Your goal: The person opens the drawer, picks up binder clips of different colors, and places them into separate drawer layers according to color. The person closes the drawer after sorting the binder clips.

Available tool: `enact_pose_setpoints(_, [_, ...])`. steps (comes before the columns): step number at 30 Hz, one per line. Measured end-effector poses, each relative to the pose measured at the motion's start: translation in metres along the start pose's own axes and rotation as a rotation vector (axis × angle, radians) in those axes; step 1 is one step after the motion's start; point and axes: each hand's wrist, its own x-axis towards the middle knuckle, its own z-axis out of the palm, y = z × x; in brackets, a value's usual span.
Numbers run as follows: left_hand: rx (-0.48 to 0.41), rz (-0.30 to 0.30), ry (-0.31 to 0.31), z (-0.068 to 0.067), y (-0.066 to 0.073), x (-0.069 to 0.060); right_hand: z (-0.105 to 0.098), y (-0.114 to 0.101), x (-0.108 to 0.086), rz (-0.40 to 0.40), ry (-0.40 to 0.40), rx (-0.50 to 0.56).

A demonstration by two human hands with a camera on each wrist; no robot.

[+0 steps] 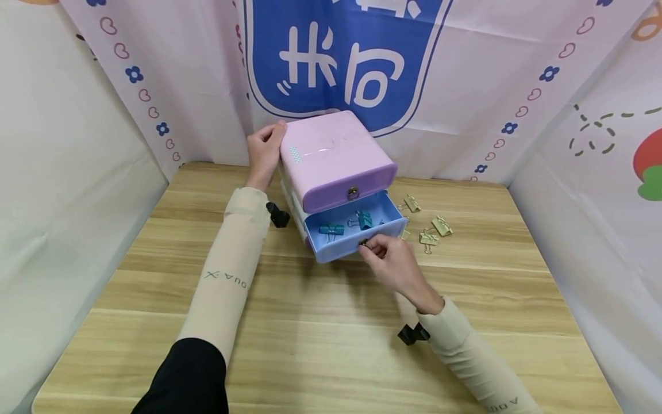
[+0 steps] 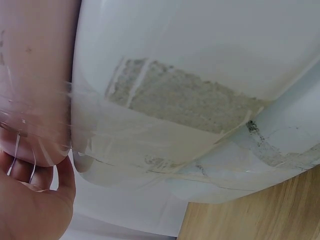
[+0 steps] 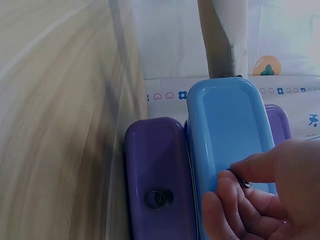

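Note:
A small drawer cabinet [image 1: 338, 144] with a pink top stands at the back of the table. Its blue middle drawer [image 1: 333, 251] is pulled out, and teal binder clips [image 1: 331, 229] lie inside. My right hand [image 1: 397, 265] pinches the metal pull on the drawer's front; in the right wrist view the fingers partly hide that pull. My left hand [image 1: 264, 154] grips the cabinet's rear left corner, fingers bent round its back edge. Below the blue drawer, the right wrist view has a purple drawer [image 3: 157, 145] with a ring pull [image 3: 154, 199], pushed in.
Several gold binder clips [image 1: 442, 225] lie on the wooden table [image 1: 320, 345] to the right of the cabinet. A white printed cloth [image 1: 455, 115] hangs right behind it. Light cloth walls stand at the left and right.

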Motion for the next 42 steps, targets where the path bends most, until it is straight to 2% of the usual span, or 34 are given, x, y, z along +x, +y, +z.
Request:
enact_pose_setpoints(12, [-0.002,0.011,-0.001,0.0,0.001,-0.001,0.003,-0.002,0.019,-0.03,-0.001,-0.014])
enact_pose_setpoints(22, [0.005,0.008,-0.002,-0.001,0.0,-0.001,0.012,-0.001,0.038,-0.047,0.029,-0.031])
enact_pose_setpoints(42, [0.001,0.013,0.0,0.0,-0.002,-0.001,0.019,-0.002,0.061,-0.015,0.025,-0.023])
